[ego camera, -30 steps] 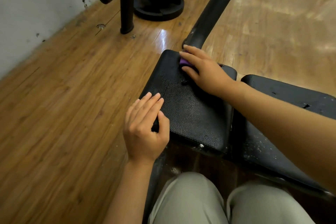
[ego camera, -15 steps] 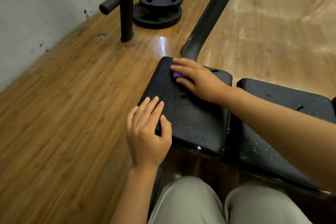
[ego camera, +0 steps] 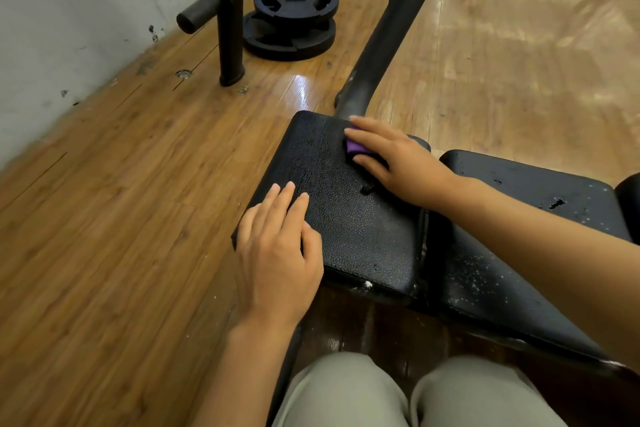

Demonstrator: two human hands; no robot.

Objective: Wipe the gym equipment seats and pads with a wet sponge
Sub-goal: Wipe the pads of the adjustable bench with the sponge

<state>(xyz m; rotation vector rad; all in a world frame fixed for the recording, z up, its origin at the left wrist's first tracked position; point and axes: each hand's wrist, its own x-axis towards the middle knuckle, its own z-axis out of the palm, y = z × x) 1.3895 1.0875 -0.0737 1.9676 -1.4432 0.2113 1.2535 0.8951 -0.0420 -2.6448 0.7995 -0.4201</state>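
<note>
A purple sponge (ego camera: 355,145) sits near the far right corner of the black seat pad (ego camera: 346,215), mostly covered by the right hand (ego camera: 398,163). That hand grips it, fingers curled over its top and thumb tucked along its near side, pressing it down on the pebbled vinyl. The right forearm comes in from the right edge, crossing above a second black pad (ego camera: 512,253) that lies just beside the seat pad and is flecked with white specks and a small tear.

The left hand (ego camera: 277,253) lies flat on the near left corner of the seat pad, fingers straight and close together, thumb resting alongside, holding nothing. Its forearm rises from the bottom, beside the person's knees in light trousers (ego camera: 346,395).

A dark metal frame bar (ego camera: 391,31) runs away from the pad's far edge. The floor (ego camera: 104,218) is glossy wood planks. By the pale scuffed wall (ego camera: 69,10) stands a black post (ego camera: 227,10), with stacked weight plates (ego camera: 294,10) next to it.
</note>
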